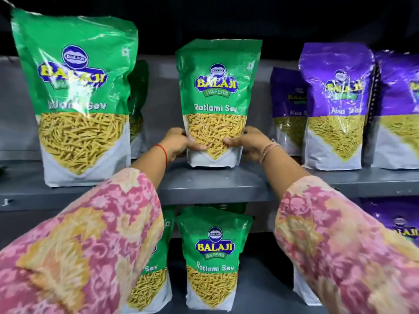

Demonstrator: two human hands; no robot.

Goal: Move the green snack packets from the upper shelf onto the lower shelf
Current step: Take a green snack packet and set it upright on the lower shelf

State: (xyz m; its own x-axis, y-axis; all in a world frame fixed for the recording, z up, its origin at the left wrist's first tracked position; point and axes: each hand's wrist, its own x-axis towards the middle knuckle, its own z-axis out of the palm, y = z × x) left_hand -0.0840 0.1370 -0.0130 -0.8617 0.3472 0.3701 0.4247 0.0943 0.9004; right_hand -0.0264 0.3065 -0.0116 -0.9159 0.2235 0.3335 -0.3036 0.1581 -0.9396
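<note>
Both hands, left hand (pixel 179 143) and right hand (pixel 247 143), clasp the green packet (pixel 217 98) low on its sides, upright on the upper shelf (pixel 204 184). Looks light, crinkly, slippery film, so gripping low near the filled base seems right.

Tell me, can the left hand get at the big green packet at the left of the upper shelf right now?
Probably not at once: the left hand grips the middle green packet together with the right hand. The big green packet itself stands unblocked at the shelf's front.

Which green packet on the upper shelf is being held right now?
The middle green packet, gripped low on both sides by the left hand and right hand. The large left packet stands untouched.
</note>
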